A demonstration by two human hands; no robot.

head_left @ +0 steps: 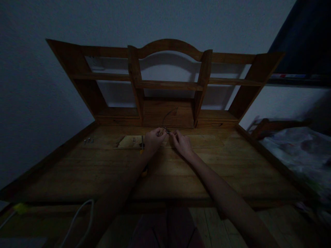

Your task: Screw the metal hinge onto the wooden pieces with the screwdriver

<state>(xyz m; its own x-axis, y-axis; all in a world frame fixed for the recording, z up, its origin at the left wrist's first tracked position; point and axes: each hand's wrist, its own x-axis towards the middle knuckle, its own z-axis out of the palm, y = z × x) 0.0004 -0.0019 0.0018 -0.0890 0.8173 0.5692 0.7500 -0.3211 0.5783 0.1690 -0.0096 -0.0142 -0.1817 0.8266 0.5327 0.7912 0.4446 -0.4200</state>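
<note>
My left grip [154, 139] and right grip [181, 142] pinch closed on a small dark piece [167, 131] by a thin wire [166, 115]; bracing both against the board [126, 142] should steady it.

I'm riding one feed here, the head camera, looking forward and down across the table [240, 165] from its near edge; the left hand [153, 139] and right hand [183, 143] sit mid-frame at middle range, and beyond them the shelf unit [169, 85] and the wall [165, 20] face me.
</note>
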